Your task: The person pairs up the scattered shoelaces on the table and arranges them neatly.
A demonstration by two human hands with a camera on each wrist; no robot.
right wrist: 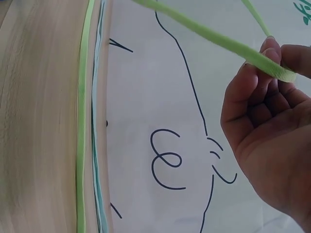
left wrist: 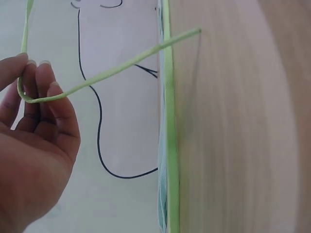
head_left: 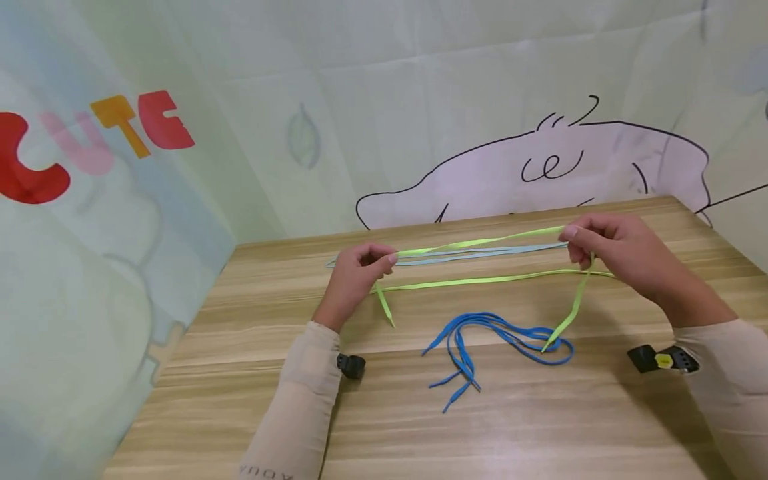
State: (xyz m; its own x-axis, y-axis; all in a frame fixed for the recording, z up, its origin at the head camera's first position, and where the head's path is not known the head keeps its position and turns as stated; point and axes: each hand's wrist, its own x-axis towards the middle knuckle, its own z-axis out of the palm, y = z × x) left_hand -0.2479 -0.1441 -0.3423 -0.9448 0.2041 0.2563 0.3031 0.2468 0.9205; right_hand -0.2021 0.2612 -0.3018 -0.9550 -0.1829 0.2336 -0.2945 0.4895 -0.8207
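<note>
Between my two hands a flat yellow-green shoelace (head_left: 480, 244) is stretched above the table. My left hand (head_left: 360, 277) pinches it near one end, and a short tail hangs below the fingers. My right hand (head_left: 624, 253) pinches the other side between thumb and fingers; a longer tail hangs down, its tip in front of the blue laces. In the right wrist view the shoelace (right wrist: 233, 46) bends round the fingertips. A second yellow-green shoelace (head_left: 480, 281) lies straight across the table, and light blue shoelaces (head_left: 444, 259) lie behind it.
Several strands of blue shoelace (head_left: 474, 320) lie looped on the wooden table (head_left: 384, 427), nearer to me. A printed cloth backdrop (head_left: 384, 133) hangs behind the table's far edge and on the left. A small black camera (head_left: 351, 366) sits at my left wrist.
</note>
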